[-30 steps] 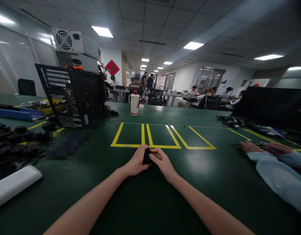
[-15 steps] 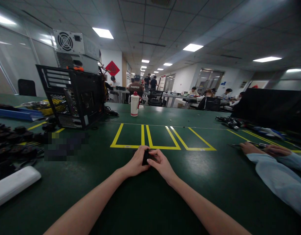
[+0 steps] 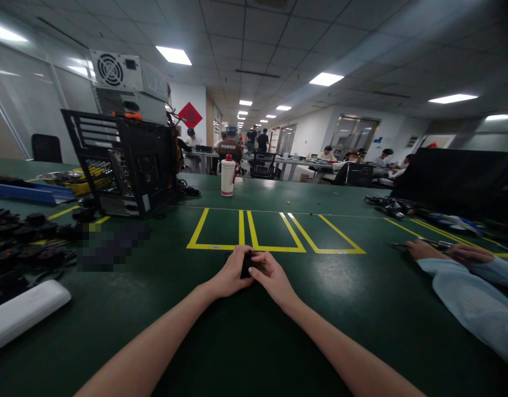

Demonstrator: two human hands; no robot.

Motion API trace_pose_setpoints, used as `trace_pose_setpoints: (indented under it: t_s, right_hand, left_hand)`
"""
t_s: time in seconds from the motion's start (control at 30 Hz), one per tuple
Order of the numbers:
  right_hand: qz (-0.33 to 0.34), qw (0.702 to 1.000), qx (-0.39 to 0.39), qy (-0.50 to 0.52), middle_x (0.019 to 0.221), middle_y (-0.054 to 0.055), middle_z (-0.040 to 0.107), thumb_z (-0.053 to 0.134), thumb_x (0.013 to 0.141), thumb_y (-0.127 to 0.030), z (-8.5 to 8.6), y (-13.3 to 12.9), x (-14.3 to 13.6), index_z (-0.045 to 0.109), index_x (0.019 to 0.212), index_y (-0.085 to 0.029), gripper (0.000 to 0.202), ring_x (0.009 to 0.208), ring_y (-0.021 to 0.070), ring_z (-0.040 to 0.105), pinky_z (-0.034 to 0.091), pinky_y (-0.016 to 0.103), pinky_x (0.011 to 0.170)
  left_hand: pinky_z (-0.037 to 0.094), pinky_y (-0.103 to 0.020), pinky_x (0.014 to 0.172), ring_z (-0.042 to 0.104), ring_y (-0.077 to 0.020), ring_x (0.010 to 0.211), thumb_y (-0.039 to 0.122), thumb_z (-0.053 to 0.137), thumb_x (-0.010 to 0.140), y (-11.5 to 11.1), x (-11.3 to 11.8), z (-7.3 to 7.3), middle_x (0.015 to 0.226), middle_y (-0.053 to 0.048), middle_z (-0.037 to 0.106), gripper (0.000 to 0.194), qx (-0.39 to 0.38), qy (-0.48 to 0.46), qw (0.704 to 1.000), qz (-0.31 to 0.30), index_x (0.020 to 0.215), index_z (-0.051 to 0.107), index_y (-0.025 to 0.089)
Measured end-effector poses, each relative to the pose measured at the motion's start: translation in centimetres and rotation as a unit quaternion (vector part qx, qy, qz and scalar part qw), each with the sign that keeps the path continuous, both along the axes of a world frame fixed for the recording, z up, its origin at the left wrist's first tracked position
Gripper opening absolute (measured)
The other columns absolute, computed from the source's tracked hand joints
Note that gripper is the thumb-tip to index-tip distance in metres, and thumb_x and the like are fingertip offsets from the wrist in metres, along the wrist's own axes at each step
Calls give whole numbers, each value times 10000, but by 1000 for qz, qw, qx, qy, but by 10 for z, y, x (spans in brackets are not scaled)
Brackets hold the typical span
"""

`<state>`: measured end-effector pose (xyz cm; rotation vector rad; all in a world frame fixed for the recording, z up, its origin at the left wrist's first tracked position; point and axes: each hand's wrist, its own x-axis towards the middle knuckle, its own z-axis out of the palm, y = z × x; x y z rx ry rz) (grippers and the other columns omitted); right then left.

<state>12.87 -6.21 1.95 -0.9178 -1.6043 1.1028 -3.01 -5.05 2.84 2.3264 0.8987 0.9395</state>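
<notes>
On the left end of our green table [image 3: 254, 347]: black parts [image 3: 26, 248] in a loose heap, blue tray [image 3: 30, 192] behind, white case [image 3: 28, 314] up front, cut off by the view edge.
Computer case: black, open-framed computer case [image 3: 142, 165], standing upright, grey metal boxes [image 3: 132, 77] stacked on top, fan grille facing us.
Bottle: white bottle [image 3: 228, 179], red lid, upright, right of the computer case.
Left hand: our left hand [image 3: 231, 275] is closed round the black piece [image 3: 246, 266], thumb on the near side.
Black piece: between our two hands, just our side of the yellow tape; mostly covered, can't tell type or whether it touches the table.
Right hand: our right hand [image 3: 274, 275] has bent fingers and thumb at the piece's right side; can't tell if they pinch it.
Yellow tape: yellow tape [image 3: 278, 249] marks three outlines beyond our hands.
Right end: co-worker's hands [image 3: 423, 251], light blue sleeves, slim metal tool [image 3: 438, 242] held; dark panel [image 3: 452, 179] behind.
</notes>
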Motion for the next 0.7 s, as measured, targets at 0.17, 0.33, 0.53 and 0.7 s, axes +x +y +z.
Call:
trace_pose_setpoints:
  t_s: [0.17,0.33,0.53,0.7]
  right_hand:
    - [-15,999,36,-10,1009,16,512,532,728,-182,-2,3,-1,537,840,-211,115,1026,180,498,406,353,898]
    - [-5,999,-23,33,1032,20,521,584,679,-164,0,5,-2,490,963,-232,306,1016,178,516,420,357,885]
    - [-2,999,-34,35,969,30,564,558,726,-230,-3,6,0,515,923,-202,204,962,178,550,422,366,882]
    - [-27,999,5,25,1036,41,523,565,715,-232,-2,8,1,536,861,-187,155,955,180,539,415,359,880]
  left_hand:
    - [347,-391,937,410,-226,1048,119,588,660,3,2,-4,1122,-76,384,560,22,-15,1000,18,1148,323,200]
    - [354,-402,924,423,-229,1034,126,587,663,2,3,-4,1112,-76,394,545,17,-14,1000,17,1142,337,201]
    - [365,-412,913,422,-235,1040,138,601,657,-1,2,-2,1123,-69,392,575,-1,-16,1000,21,1155,326,216]
    - [362,-414,916,424,-230,1035,137,589,669,-1,3,-2,1120,-62,397,551,-2,-21,1000,13,1149,332,222]
